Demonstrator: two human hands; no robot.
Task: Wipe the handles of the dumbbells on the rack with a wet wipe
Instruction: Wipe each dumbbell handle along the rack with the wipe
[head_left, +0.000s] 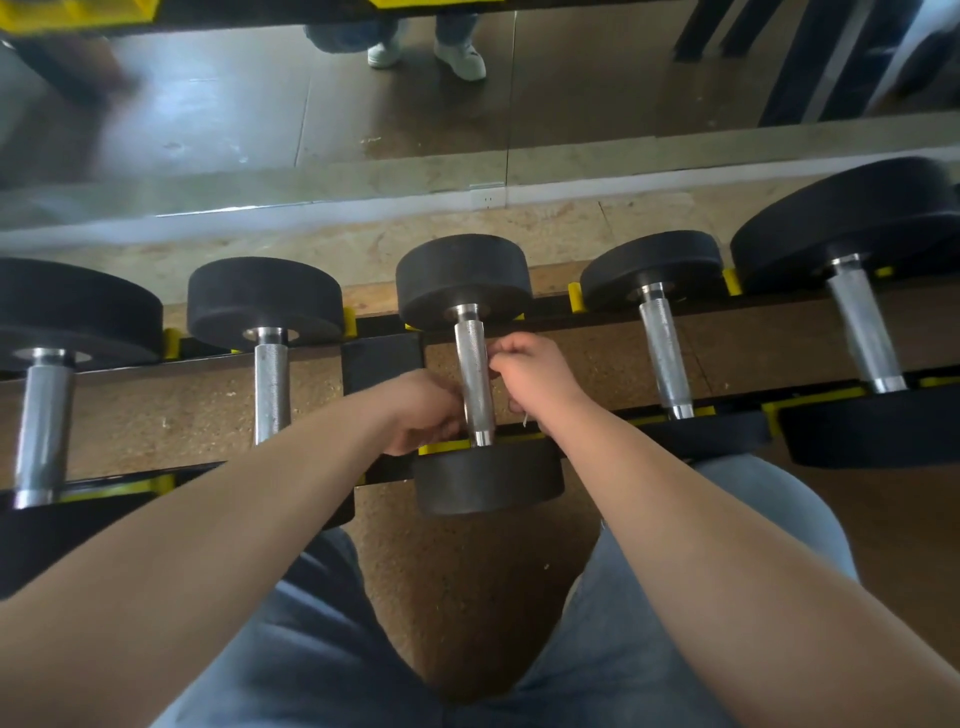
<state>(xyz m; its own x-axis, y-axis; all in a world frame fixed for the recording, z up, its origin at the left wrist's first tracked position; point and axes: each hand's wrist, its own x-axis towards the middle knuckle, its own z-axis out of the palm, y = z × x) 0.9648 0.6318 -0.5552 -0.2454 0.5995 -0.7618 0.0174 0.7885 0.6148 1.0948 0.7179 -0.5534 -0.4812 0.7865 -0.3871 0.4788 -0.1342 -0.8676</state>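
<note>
I see the middle dumbbell's handle (474, 379) lying across the rack (597, 306), squarely between my two hands. My left hand (423, 413) curls against the handle's left side, fingers tucked under; whether it pinches anything I cannot tell. My right hand (530, 371) is on the right, fingertips pinched together touching the handle, a sliver of white wipe (525, 419) showing below it. Other dumbbells sit either side.

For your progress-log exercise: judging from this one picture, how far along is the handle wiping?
Done: cannot tell; no handle looks visibly wet or different. In hand: the left hand and right hand flank the middle dumbbell's handle, with a scrap of white wipe showing under the right hand. Possibly left: the other four handles, such as the neighbouring handle.
</note>
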